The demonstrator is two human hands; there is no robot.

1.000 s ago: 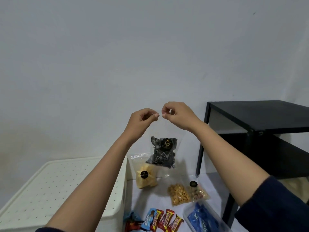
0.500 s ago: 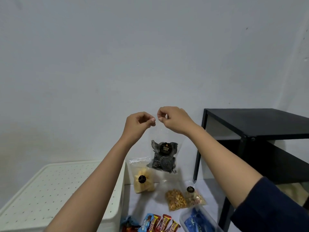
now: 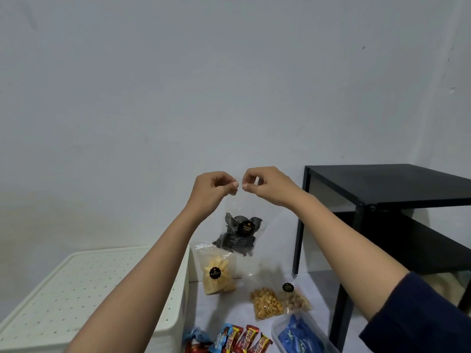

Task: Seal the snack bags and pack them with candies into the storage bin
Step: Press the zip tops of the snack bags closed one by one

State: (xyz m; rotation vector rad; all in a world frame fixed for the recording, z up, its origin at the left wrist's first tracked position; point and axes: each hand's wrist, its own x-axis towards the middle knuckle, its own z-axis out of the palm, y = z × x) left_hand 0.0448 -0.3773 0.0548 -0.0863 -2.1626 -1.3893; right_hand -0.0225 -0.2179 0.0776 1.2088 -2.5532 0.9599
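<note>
**Both hands pinch the top of a clear snack bag held up before the wall**

Both arms reach forward and up, forearms bare, with a dark sleeve showing at the right elbow. The left hand and the right hand meet almost knuckle to knuckle, each with thumb and forefinger pressed together on the top edge of a clear snack bag; the other fingers curl inward. The bag hangs from that pinch, its thin film glossy and nearly invisible against the pale wall, its lower half filled with dark, spiral-marked pieces behind a round black label.

Below it, a clear bag of pale yellow sticks stands against the wall, just beside a white storage bin whose flat lid is dotted with small holes. A bag of golden nuts lies flat on the white surface, touching a second nut bag. Shiny red and blue candies sit in a row at the lower edge. A black metal table stands at right.
</note>
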